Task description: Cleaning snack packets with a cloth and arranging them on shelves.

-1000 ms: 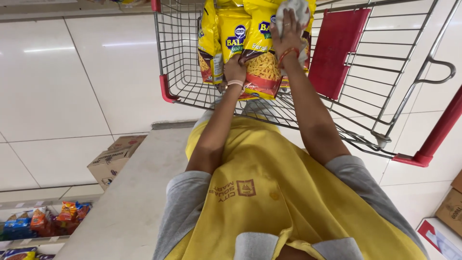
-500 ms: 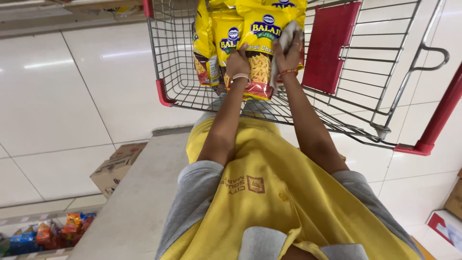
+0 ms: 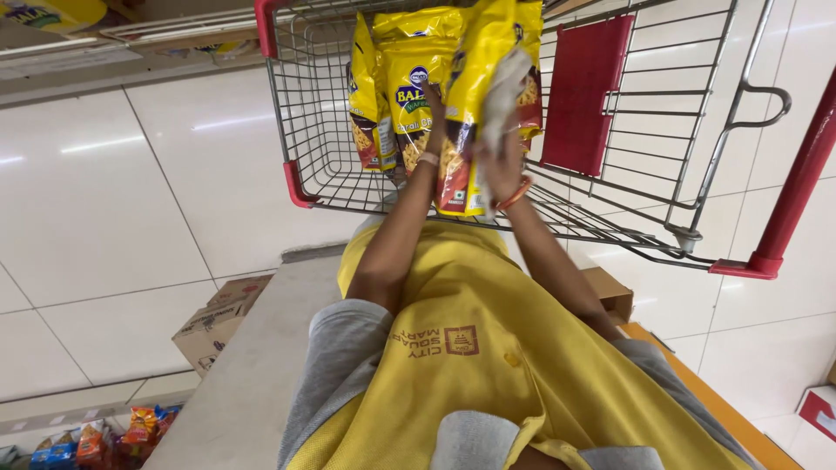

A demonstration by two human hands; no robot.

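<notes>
A: Floor and surroundings, measured from the shopping cart (image 3: pixel 670 130)?

B: White glossy floor tiles (image 3: pixel 113 200) spread under and to every side of the cart. A grey shelf top (image 3: pixel 252 383) runs up toward the cart's near end. Beside that shelf top, farther from the cart, an open cardboard box (image 3: pixel 213 318) stands on the tiles. A row of small orange and blue packets (image 3: pixel 96 439) sits on a lower shelf, well away from the cart. The cart itself: wire basket, red corner trim, red seat flap (image 3: pixel 583 96) folded against the wires, red handle bar (image 3: pixel 797 196).

A: Item in hand?

B: Yellow snack bags (image 3: pixel 427 78), several, bunched together inside the cart basket, against its near wall. Clear windows show yellow crisps; lower edges are red.

A: Left hand?

B: Left hand (image 3: pixel 433 130) is closed on the middle bag's lower half, a pale band at the wrist.

A: Right hand?

B: Right hand (image 3: pixel 501 161) grips the neighbouring bag on the seat-flap side, along with a grey cloth (image 3: pixel 507 91) pressed against it; an orange bangle circles the wrist. Both forearms reach over the cart's rim from a yellow vest (image 3: pixel 488 374) worn over grey sleeves.
</notes>
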